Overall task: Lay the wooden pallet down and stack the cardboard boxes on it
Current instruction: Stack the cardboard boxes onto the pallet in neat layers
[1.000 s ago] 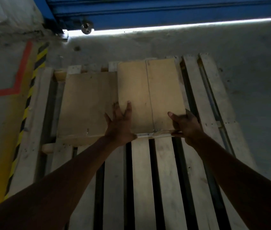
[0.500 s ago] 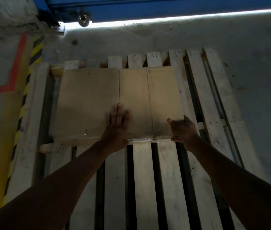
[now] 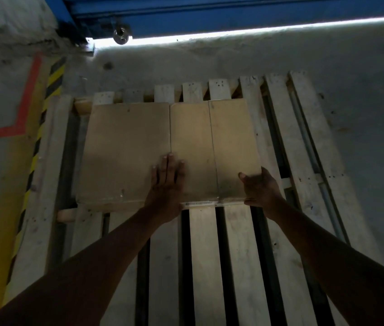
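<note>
Left hand (image 3: 166,182) flat, my fingers straight, pressing across the seam between left cardboard box (image 3: 125,151) and right cardboard box (image 3: 212,147). Right hand (image 3: 260,188) grips the right cardboard box's near corner, thumb on top. Boxes touch, on the wooden pallet (image 3: 209,255), far half.

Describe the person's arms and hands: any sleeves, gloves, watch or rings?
No sleeves show: the left forearm and right forearm are bare down to the frame's edge. The left hand and right hand wear no gloves. No watch, bracelet or ring is visible, though the light is dim.
</note>
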`<state>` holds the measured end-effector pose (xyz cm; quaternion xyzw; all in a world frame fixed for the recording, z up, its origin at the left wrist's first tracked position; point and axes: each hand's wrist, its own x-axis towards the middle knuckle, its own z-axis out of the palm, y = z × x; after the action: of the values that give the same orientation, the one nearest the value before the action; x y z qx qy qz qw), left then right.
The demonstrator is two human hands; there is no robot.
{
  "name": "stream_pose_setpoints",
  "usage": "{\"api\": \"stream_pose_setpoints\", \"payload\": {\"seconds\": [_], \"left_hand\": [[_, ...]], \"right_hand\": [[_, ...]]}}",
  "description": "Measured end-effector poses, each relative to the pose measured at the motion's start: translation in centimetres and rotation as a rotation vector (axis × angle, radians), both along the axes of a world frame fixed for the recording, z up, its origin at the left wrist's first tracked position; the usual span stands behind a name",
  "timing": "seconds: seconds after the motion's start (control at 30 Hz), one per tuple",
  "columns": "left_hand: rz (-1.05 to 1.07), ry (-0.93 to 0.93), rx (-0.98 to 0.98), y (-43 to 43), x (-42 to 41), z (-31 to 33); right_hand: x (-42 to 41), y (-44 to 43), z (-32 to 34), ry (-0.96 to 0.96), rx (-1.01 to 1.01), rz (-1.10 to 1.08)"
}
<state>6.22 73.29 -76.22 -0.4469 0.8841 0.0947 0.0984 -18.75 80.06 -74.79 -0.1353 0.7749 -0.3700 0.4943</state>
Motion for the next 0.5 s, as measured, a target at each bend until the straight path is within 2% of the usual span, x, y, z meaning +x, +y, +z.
{"api": "stream_pose_setpoints", "payload": {"seconds": [0.17,0.33,0.5], "left_hand": [[0.011,0.015,-0.031,0.05,-0.09,-0.34],[0.011,0.007,-0.038,0.09,-0.13,-0.53],[0.021,0.03,-0.04,0.28,-0.21,-0.52]], "right_hand": [[0.46,-0.07,0.3,0.027,0.02,-0.056],[0.15,0.2,0.23,-0.059,-0.042,-0.067],[0.05,0.04,0.04,0.002,-0.047,-0.013]]}}
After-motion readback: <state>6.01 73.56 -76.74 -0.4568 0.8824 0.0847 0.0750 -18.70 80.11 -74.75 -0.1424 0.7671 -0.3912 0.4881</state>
